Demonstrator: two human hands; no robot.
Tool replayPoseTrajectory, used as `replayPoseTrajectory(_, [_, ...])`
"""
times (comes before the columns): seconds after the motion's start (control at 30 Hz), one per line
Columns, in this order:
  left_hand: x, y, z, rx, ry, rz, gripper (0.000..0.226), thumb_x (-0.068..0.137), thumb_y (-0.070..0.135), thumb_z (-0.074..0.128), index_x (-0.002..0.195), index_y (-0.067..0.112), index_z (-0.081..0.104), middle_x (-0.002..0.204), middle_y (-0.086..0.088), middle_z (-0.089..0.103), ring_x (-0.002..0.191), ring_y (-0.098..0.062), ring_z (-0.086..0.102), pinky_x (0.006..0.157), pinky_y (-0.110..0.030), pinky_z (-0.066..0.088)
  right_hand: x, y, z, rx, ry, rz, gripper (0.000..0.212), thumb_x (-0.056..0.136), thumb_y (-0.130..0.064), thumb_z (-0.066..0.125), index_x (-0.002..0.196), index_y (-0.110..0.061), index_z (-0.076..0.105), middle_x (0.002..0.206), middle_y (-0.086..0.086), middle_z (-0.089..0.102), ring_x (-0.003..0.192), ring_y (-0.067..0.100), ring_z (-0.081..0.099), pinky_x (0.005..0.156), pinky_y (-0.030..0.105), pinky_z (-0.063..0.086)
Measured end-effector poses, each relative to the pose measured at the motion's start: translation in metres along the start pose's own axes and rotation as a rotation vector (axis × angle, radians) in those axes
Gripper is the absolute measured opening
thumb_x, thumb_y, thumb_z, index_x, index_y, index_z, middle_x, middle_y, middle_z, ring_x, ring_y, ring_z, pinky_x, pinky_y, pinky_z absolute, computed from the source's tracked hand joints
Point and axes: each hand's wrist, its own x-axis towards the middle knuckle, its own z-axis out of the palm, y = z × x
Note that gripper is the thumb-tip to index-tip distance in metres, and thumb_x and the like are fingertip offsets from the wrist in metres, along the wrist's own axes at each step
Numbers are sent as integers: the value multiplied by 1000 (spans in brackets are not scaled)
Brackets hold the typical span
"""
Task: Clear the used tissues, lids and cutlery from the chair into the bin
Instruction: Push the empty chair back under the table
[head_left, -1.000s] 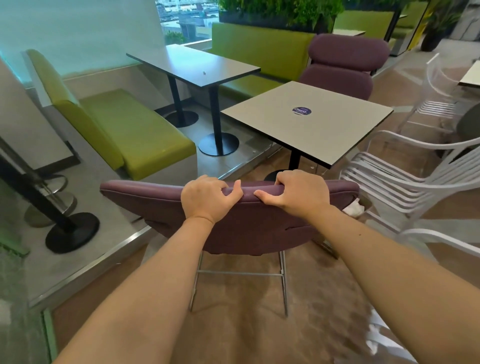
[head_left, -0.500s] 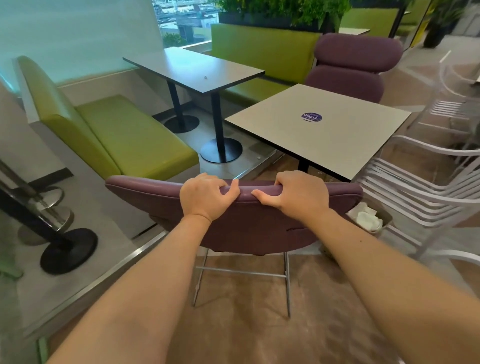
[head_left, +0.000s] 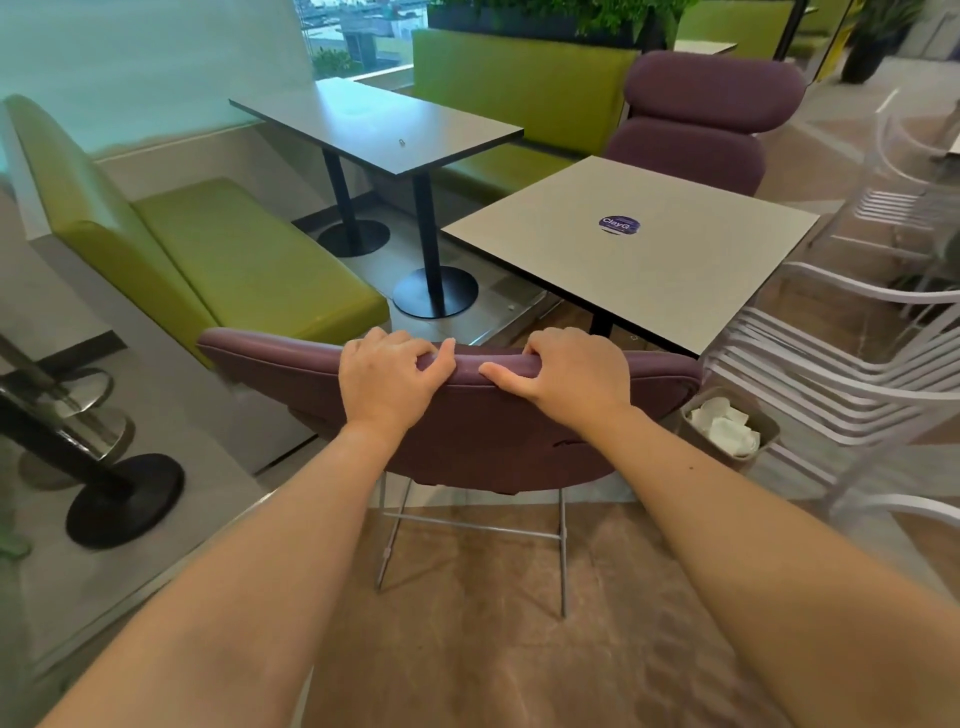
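At chair (head_left: 467, 415) back | left hand (head_left: 387, 382), right hand (head_left: 571, 379) still gripping | bin (head_left: 727, 434) now fully visible

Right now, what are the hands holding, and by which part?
Both hands grip the purple padded chair by the top edge of its backrest: left hand and right hand side by side, fingers curled over the rim, thumbs on the near face.

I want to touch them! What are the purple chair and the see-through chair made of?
Purple padded chair: probably faux leather, smooth with a soft sheen and stitched seam, on thin metal legs. Clear slatted chair: likely hard glossy plastic; you see through it.
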Motion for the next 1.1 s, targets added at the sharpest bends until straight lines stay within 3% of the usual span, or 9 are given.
replayPoseTrajectory(0.1, [-14,14,-2,1,4,-135,48,98,50,35,84,24,73,88,1,68,91,-24,57,101,-42,35,-3,7,-1,48,-23,-59,67,82,-85,28,90,-29,62,82,-11,61,68,8,50,58,25,34])
replayPoseTrajectory(0.2, [-20,34,-6,-27,-82,-260,48,102,46,26,99,27,70,107,4,66,115,-21,50,117,-51,13,-10,17,-7,27,-34,-88,67,79,-86,33,96,-28,63,88,-9,62,74,10,51,64,27,36])
replayPoseTrajectory(0.33, [-17,38,-13,-146,-251,-327,47,102,47,21,110,28,63,127,6,58,132,-18,33,118,-55,-6,-28,34,-8,-56,20,-19,73,79,-88,29,97,-26,64,89,-5,63,82,17,56,73,32,40])
replayPoseTrajectory(0.47, [-14,28,-17,-254,-352,-288,53,80,83,31,94,38,57,112,15,44,131,-17,26,114,-52,-11,-32,29,-8,-32,21,37,73,82,-84,29,103,-22,62,96,-2,61,90,21,54,83,36,41])
replayPoseTrajectory(0.53, [-14,23,-17,-257,-366,-237,58,73,89,35,93,39,56,107,16,39,129,-17,27,114,-53,-10,-29,26,-10,-48,-17,37,74,83,-83,26,105,-21,61,98,-1,61,92,21,55,84,36,41])
replayPoseTrajectory(0.77, [-7,-2,-15,-303,-339,-155,60,70,89,37,92,37,58,104,16,42,125,-14,28,114,-51,-6,-27,4,-6,-94,-7,77,70,84,-83,26,97,-22,58,94,-1,60,89,21,55,82,36,41])
replayPoseTrajectory(1.1, [18,-111,-20,-375,-405,-6,44,75,82,45,88,41,55,100,16,42,122,-11,33,115,-50,2,-20,-111,14,-179,147,248,70,80,-84,39,84,-19,63,81,-3,63,78,20,58,72,34,35])
